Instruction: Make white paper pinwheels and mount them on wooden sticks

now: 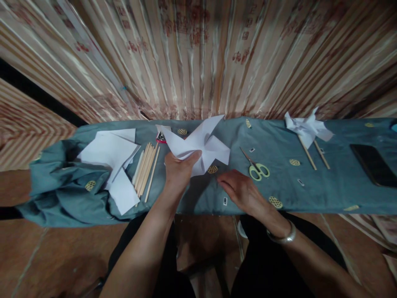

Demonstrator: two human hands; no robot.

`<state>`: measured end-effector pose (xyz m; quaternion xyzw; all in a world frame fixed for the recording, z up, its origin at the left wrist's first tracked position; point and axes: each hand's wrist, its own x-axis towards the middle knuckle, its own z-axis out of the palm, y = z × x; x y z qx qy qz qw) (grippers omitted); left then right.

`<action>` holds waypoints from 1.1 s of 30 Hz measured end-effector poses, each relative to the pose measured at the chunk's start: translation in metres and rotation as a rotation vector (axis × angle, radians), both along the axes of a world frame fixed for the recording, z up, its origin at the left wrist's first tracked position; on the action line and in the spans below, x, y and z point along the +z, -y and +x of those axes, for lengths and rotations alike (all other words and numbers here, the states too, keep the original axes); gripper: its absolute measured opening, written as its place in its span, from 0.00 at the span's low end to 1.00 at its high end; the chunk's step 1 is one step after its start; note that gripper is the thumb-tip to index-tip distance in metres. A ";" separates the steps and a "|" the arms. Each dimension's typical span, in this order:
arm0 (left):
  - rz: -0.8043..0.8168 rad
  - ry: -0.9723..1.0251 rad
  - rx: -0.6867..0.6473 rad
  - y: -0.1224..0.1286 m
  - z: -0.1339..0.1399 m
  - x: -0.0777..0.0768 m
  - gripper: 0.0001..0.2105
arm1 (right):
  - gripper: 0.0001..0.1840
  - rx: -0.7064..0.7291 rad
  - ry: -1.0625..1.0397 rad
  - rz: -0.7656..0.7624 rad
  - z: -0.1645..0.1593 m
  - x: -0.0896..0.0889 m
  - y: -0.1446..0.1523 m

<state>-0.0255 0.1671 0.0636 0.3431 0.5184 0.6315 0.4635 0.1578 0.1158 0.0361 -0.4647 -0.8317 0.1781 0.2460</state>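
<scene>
My left hand (180,167) grips a white paper pinwheel (204,145), its thumb pressed near the folded centre. Several pointed blades spread out from that thumb. My right hand (237,188) is apart from the pinwheel, a little lower and to its right, with the fingers curled together; whatever they may hold is too small to make out. Just behind the left hand sits a small red box (161,137) with shiny little metal pieces in it. Green-handled scissors (254,167) lie open to the right of the pinwheel.
Several wooden sticks (147,169) and white paper sheets (105,155) lie at the left on the blue-green cloth (192,203). To the right are pinwheels on sticks (307,128) and a dark phone (374,164). A patterned curtain (198,62) hangs behind.
</scene>
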 end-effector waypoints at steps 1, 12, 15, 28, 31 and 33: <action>0.004 -0.022 -0.001 0.000 0.000 0.000 0.15 | 0.09 -0.001 -0.050 -0.003 -0.001 0.007 0.007; 0.022 -0.065 -0.103 0.017 0.026 0.005 0.19 | 0.06 -0.257 -0.364 0.204 0.002 0.060 0.018; 0.000 -0.035 -0.115 0.019 0.032 0.005 0.20 | 0.05 -0.318 -0.369 0.259 0.007 0.062 0.014; -0.048 0.017 -0.200 0.027 0.045 0.010 0.14 | 0.03 -0.263 -0.460 0.062 0.012 0.039 -0.004; -0.054 0.020 -0.198 0.028 0.045 0.010 0.15 | 0.03 -0.260 -0.444 0.054 0.013 0.038 -0.006; -0.037 0.014 -0.206 0.028 0.045 0.010 0.18 | 0.03 -0.252 -0.448 0.043 0.014 0.038 -0.006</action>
